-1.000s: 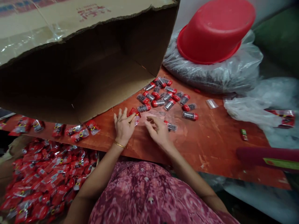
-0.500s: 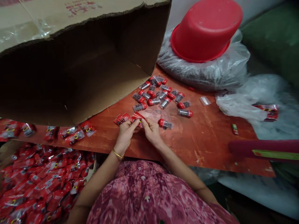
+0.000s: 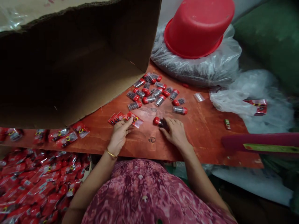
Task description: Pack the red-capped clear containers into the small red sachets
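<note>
My left hand [image 3: 119,136] lies flat on the orange-red wooden board [image 3: 201,146], fingertips against a clear packet with red foil [image 3: 135,120]. Just beyond it rests a strip of small red sachets [image 3: 116,118]. My right hand [image 3: 175,132] is curled over a clear tube with a red cap [image 3: 157,121], hiding its far end. Several similar red-capped tubes of dark contents [image 3: 149,93] lie scattered on the board above my hands.
A cardboard box [image 3: 70,68] tilts open over the left of the board. A red basin [image 3: 198,28] sits upside down on a plastic sack [image 3: 193,67]. Red packets [image 3: 35,180] are heaped at lower left, others line the board's edge. A white plastic bag [image 3: 231,102] lies right.
My hands have parted. The left has let go of the red strip and packet, now lying on the board, and the right has moved onto the red-capped tube.
</note>
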`<control>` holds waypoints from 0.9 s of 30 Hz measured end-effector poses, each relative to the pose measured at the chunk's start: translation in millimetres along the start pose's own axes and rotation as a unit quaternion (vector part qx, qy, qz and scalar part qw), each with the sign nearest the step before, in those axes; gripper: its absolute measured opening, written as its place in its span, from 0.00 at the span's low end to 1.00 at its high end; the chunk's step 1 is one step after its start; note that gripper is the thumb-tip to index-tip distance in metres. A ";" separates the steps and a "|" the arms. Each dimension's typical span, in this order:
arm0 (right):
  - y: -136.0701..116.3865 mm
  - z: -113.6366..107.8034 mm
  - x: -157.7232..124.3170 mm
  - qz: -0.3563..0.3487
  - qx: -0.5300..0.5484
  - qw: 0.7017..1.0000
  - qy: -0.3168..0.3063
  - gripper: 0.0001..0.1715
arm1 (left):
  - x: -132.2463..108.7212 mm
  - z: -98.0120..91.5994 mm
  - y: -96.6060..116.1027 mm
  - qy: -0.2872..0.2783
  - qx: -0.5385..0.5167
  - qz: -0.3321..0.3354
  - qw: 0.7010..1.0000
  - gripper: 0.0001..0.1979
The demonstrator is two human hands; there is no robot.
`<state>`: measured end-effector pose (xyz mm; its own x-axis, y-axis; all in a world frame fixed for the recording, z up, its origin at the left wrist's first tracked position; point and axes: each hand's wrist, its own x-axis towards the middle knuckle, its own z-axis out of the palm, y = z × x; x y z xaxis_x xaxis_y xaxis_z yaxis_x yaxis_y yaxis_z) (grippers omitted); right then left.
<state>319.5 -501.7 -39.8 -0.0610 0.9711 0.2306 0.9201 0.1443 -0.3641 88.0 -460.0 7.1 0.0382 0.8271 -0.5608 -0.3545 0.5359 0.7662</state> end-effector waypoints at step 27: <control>-76.4 -15.1 -4.9 0.187 0.550 0.806 -0.114 0.13 | -17.8 17.8 -3.4 -0.073 0.005 0.033 0.997 0.20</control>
<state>255.4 -520.3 0.6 -0.0435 0.9774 -0.2070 -0.0021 -0.2072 -0.9783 105.2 -473.5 20.1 0.1514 0.8757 -0.4585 -0.3509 0.4813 0.8033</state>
